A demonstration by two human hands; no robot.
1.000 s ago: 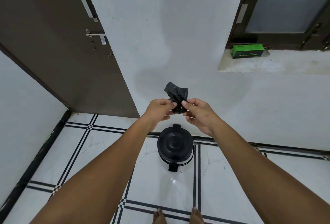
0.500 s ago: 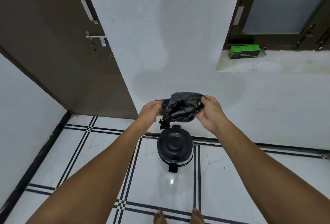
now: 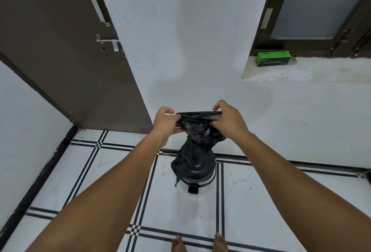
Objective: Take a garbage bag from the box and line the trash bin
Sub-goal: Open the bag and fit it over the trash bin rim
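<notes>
A black garbage bag (image 3: 195,137) hangs unfolded in front of me. My left hand (image 3: 166,122) pinches its top edge on the left, and my right hand (image 3: 228,120) pinches it on the right, with the rim stretched flat between them. The bag's tail droops down over a black pedal trash bin (image 3: 202,171) that stands on the floor against the wall with its lid closed. The bag hides part of that lid. A green box (image 3: 274,58) lies on the window ledge at the upper right.
A brown door (image 3: 66,51) with a handle and latch stands at the left. A dark-framed window (image 3: 321,7) sits above the white ledge (image 3: 301,71). White floor tiles (image 3: 112,171) with black stripes surround the bin. My bare toes (image 3: 200,243) show at the bottom edge.
The bag was a small crumpled wad between my fingers. My hands drew apart and the bag unfurled, so it now hangs down over the bin's lid.
</notes>
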